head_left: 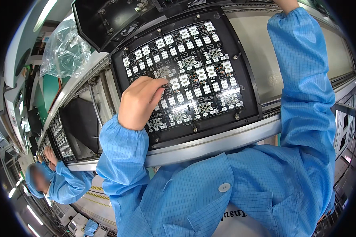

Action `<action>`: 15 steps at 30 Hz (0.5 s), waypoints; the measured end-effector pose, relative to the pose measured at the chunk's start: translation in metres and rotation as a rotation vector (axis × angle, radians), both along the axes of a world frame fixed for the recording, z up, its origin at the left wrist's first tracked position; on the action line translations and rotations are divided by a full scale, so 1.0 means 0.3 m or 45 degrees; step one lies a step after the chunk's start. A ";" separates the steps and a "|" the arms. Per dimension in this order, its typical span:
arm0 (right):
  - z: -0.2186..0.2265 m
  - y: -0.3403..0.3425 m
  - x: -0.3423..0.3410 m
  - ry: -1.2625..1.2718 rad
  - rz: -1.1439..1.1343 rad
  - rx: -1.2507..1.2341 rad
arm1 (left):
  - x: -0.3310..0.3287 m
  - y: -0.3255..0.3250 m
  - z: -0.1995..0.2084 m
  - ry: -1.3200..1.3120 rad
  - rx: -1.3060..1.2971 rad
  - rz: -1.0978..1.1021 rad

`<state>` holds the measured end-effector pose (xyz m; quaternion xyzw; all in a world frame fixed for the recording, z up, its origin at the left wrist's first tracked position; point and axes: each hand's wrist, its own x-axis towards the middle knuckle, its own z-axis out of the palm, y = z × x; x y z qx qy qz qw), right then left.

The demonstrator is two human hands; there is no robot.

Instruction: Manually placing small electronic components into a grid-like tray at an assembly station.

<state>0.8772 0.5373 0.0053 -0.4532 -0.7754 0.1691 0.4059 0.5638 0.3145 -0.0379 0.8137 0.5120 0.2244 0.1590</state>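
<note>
My left hand (139,103) reaches over the left side of a black pallet (247,89) that carries a panel of circuit boards (190,93). Its thumb and forefinger are pinched together just above the boards. Something small and dark may sit at the fingertips, too small to make out. White square parts, round dark parts and bare pads cover the boards in rows. My right arm stretches far forward on the right. Only the wrist end of my right hand (286,5) shows at the top edge, and its fingers are out of the picture.
The pallet rests on a conveyor with a metal front rail (213,136). A black bin (112,19) with small loose parts stands behind it. A clear plastic bag (65,49) lies at the far left. Further left, a co-worker in blue (69,181) handles another board pallet (61,138).
</note>
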 end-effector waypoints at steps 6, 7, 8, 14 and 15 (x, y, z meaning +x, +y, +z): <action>-0.018 0.014 -0.004 0.037 0.060 0.006 | -0.002 -0.015 0.014 0.091 0.042 -0.017; -0.020 0.012 -0.007 0.038 0.060 0.004 | -0.002 -0.018 0.013 0.092 0.040 -0.016; -0.020 0.010 -0.007 0.033 0.048 0.015 | 0.003 -0.018 0.017 0.121 0.067 -0.009; -0.013 -0.009 -0.017 0.047 0.018 -0.029 | -0.025 -0.002 0.016 0.153 0.140 -0.085; -0.007 -0.014 -0.017 0.034 -0.013 -0.048 | -0.027 0.003 0.017 0.150 0.110 -0.093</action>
